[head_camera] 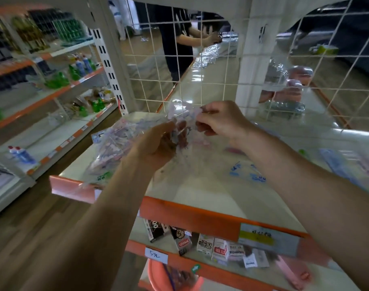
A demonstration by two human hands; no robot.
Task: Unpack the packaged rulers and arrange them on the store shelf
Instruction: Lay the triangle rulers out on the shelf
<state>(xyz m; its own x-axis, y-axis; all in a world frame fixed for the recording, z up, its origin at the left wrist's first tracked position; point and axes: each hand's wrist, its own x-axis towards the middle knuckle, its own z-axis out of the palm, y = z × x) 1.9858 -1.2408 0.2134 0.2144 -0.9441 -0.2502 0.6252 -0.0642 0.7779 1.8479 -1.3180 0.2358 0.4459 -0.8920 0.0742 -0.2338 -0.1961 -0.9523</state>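
While the pack (110, 148) is not yet open, I judge the job barely begun: I see no bare ruler on the shelf (200, 192). The pack sits over the shelf's left end, its long body trailing off leftward. Whether its low end rests on the shelf edge, I cannot tell. My left hand (158, 143) grips it from below, fingers curled round the clear plastic near the mouth. My right hand (219, 120) pinches the crumpled flap at the top between thumb and fingertips, the other fingers tucked in. As I reckon, what is left is to open the flap, draw the rulers out and lay them in order.

Far left, bottles (80, 66) stand on another rack, well apart. Behind my hands is a wire grid (179, 70), with a person beyond it. On the shelf to the right lie a blue-printed wrapper (246, 173) and, further right, blurred packets (347, 162). These take up room the rulers might need and may want shifting first. Boxes (204, 242) on the lower shelf are out of the way.
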